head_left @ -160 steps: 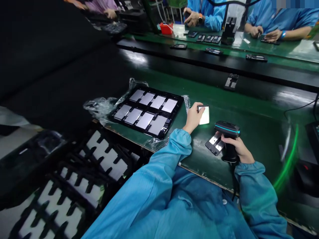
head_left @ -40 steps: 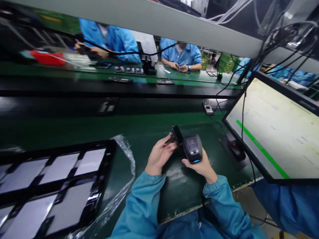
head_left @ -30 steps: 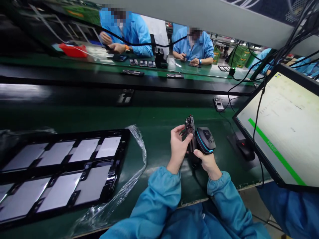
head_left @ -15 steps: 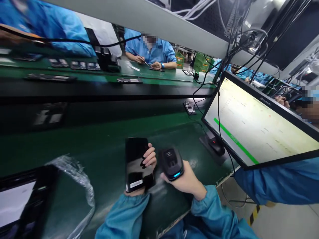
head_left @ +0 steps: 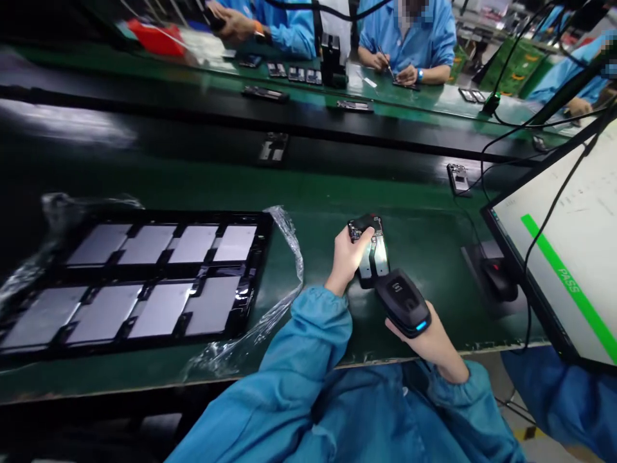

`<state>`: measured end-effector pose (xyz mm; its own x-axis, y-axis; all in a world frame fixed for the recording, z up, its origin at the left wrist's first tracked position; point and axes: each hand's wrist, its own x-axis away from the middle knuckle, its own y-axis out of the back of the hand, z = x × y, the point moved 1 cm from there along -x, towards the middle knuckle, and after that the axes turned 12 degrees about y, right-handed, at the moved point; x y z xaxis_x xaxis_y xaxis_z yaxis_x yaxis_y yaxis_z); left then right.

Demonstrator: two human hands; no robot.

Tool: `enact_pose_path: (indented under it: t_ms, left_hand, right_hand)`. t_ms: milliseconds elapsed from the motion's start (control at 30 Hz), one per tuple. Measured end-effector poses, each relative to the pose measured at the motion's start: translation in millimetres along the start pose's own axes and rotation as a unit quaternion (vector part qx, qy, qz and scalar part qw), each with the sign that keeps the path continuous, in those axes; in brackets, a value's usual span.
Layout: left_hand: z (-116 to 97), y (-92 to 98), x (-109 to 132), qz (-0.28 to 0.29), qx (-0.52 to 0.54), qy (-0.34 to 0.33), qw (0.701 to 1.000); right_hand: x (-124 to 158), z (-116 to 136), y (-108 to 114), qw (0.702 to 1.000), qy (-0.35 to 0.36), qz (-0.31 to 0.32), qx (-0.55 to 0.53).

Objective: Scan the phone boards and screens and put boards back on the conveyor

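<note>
My left hand (head_left: 346, 256) grips the near end of a phone body (head_left: 372, 252) with its open inner side up, resting it on the green bench (head_left: 308, 193). My right hand (head_left: 427, 337) is wrapped round the handle of a black barcode scanner (head_left: 403, 302) with a blue light, held just right of and nearer than the phone body. A black tray (head_left: 139, 280) holding several grey rectangular panels lies to the left on crinkled clear plastic (head_left: 270, 308).
A monitor (head_left: 563, 257) with a green bar reading PASS stands at the right, a mouse (head_left: 499, 280) in front of it. Beyond runs a black conveyor (head_left: 193, 138) carrying phone parts. People in blue coats work at the far bench. Cables hang at upper right.
The phone body, held upright with its dark glossy face showing half a second ago, now lies open side up on the bench. My view has swung left and down; the scanner dropped lower.
</note>
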<state>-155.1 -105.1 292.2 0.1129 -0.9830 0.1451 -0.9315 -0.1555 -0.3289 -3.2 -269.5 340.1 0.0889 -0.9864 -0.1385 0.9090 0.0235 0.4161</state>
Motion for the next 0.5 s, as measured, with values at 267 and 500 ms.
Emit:
enact_pose_path:
  t_ms: [267, 500]
  left_hand:
    - [-4, 5.0, 8, -0.042, -0.088, -0.063, 0.993]
    - [-17, 7.2, 21, -0.058, -0.088, -0.081, 0.991]
  right_hand:
    - [-41, 4, -26, 1.000, 0.010, -0.025, 0.004]
    - [-38, 29, -26, 0.999, 0.046, 0.027, 0.009]
